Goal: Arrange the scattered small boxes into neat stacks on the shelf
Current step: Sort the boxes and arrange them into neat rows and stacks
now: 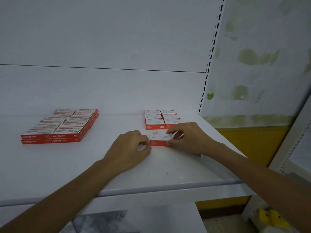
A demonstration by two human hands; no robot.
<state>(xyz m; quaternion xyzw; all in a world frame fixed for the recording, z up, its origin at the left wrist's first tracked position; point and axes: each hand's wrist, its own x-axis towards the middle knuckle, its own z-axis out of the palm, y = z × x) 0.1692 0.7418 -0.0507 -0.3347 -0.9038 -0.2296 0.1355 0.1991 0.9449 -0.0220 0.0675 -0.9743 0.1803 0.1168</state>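
A small white-and-red box point(159, 138) lies on the white shelf point(84, 165), just in front of a neat block of similar boxes point(161, 119) set in two columns. My right hand point(186, 138) pinches the small box at its right end, thumb on the near edge and fingers on the far edge. Beside the box's left end sits my left hand point(131, 148), its fingers curled and its fingertips at that end of the box. At the left stands a tidy two-layer block of flat red boxes point(62, 126).
The shelf's rounded front lip point(151, 187) runs across below my forearms. A slotted upright point(210, 61) bounds the shelf on the right, with a stained wall point(260, 64) behind. A yellow object point(271, 217) lies low at the right.
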